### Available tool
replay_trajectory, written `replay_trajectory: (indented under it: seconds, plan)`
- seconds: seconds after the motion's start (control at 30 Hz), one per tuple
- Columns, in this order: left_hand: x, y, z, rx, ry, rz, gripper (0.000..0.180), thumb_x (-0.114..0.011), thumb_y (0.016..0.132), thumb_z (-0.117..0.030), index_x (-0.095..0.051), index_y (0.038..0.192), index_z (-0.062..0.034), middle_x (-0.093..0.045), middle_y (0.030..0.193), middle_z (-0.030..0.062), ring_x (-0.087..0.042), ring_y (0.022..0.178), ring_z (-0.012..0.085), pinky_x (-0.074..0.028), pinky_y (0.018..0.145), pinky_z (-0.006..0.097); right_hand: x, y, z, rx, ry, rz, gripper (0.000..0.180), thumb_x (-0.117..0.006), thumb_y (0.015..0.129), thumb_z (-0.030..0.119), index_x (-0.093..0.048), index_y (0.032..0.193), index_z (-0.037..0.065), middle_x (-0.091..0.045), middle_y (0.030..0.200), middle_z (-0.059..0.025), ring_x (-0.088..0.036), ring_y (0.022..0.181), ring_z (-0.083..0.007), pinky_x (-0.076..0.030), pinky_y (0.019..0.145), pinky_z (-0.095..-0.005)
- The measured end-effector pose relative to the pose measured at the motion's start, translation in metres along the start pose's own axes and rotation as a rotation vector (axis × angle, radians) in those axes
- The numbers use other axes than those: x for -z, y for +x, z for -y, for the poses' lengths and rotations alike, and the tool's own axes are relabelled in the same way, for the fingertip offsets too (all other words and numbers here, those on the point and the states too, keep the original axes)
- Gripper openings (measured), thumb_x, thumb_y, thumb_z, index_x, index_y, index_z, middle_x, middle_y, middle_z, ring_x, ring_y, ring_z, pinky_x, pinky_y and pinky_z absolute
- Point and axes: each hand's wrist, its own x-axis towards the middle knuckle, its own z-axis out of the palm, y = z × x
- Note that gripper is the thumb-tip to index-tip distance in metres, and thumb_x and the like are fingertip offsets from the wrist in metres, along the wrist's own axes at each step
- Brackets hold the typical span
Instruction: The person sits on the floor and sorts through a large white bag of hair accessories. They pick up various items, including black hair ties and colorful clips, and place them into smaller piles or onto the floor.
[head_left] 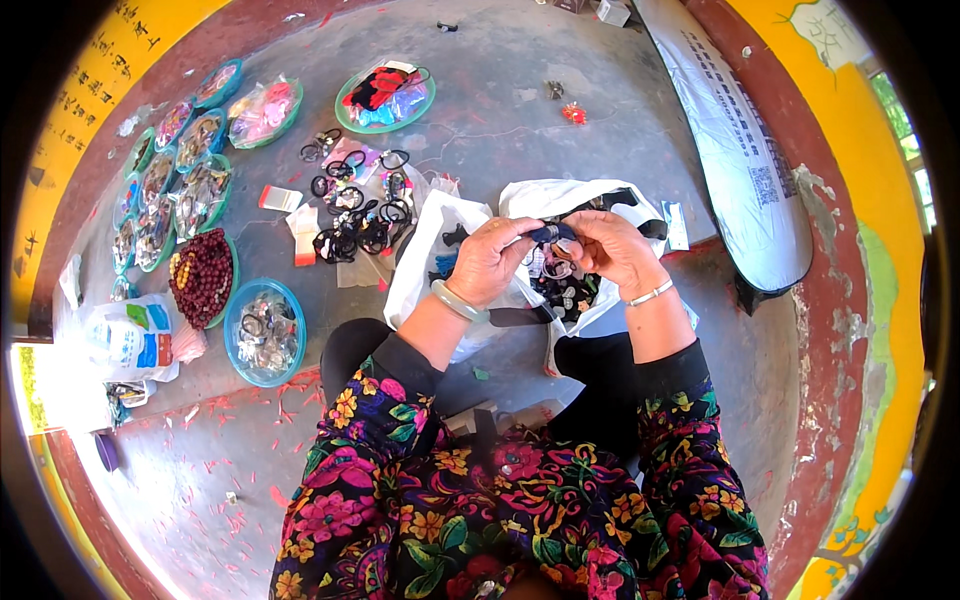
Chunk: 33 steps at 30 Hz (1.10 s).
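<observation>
Between my two hands, over white plastic bags, is a dark navy hair tie, gathered like soft cloth [547, 234]. My left hand [484, 264], with a pale bangle at the wrist, pinches its left side. From the other side, my right hand [618, 252] grips it with thumb and fingers. Below my hands an opened white bag [585, 192] holds many small dark hair accessories [572, 298]. Another white bag [428, 236], with dark and blue pieces in it, stands beside it under my left hand.
Black hair ties [370, 225] lie piled on the floor to the left. Farther left are several filled baskets, a round blue basket [265, 332], dark red beads [203, 272] and a plastic bag [130, 335]. A green basket [386, 97] sits beyond. A long silvery board [735, 150] leans at right.
</observation>
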Motion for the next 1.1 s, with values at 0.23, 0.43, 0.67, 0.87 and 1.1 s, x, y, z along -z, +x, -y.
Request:
replay_trajectory:
  seconds: [0.23, 0.43, 0.67, 0.87, 1.1]
  plan:
    - [-0.002, 0.000, 0.004, 0.320, -0.216, -0.003, 0.021, -0.058, 0.081, -0.001, -0.061, 0.102, -0.0021, -0.064, 0.088, 0.0055, -0.058, 0.078, 0.0117, -0.045, 0.068, 0.023, 0.010, -0.008, 0.013, 0.116, -0.223, -0.077, 0.025, -0.054, 0.087, 0.021, -0.061, 0.094, -0.002, -0.059, 0.063, -0.0057, -0.049, 0.045, -0.0080, -0.036, 0.041, -0.0168]
    - [-0.007, 0.002, -0.003, -0.164, 0.350, 0.073, 0.031, -0.063, 0.072, -0.004, -0.060, 0.102, -0.0069, -0.063, 0.096, 0.0089, -0.056, 0.094, 0.0293, -0.043, 0.083, 0.038, 0.031, -0.014, 0.023, 0.225, -0.303, -0.312, 0.025, -0.055, 0.086, 0.024, -0.063, 0.092, 0.002, -0.060, 0.067, -0.0053, -0.051, 0.046, -0.0069, -0.038, 0.044, -0.0191]
    - [-0.002, 0.005, -0.010, -0.050, 0.714, -0.105, 0.054, -0.069, 0.069, -0.021, -0.051, 0.118, -0.0059, -0.050, 0.119, 0.0127, -0.043, 0.113, 0.0308, -0.033, 0.095, 0.042, 0.044, -0.014, 0.027, 0.047, -0.709, -0.515, 0.026, -0.053, 0.086, 0.024, -0.062, 0.094, 0.001, -0.065, 0.077, -0.0091, -0.057, 0.050, -0.0096, -0.036, 0.042, -0.0203]
    - [-0.005, 0.014, 0.011, 0.045, 0.793, -0.013, 0.030, -0.062, 0.075, -0.025, -0.059, 0.097, -0.0049, -0.062, 0.092, 0.0135, -0.057, 0.090, 0.0307, -0.043, 0.079, 0.042, 0.065, 0.011, 0.010, 0.046, -0.953, -0.475, 0.024, -0.052, 0.083, 0.021, -0.064, 0.094, 0.004, -0.066, 0.086, -0.0100, -0.063, 0.065, -0.0193, -0.047, 0.054, -0.0297]
    - [-0.006, 0.033, 0.029, 0.232, 0.516, -0.086, 0.027, -0.053, 0.082, -0.029, -0.059, 0.073, -0.0041, -0.059, 0.066, 0.0175, -0.058, 0.066, 0.0378, -0.045, 0.061, 0.047, 0.111, 0.080, -0.025, 0.291, -1.674, -0.367, 0.029, -0.053, 0.077, 0.017, -0.061, 0.102, 0.005, -0.061, 0.101, -0.0169, -0.056, 0.097, -0.0333, -0.044, 0.083, -0.0377]
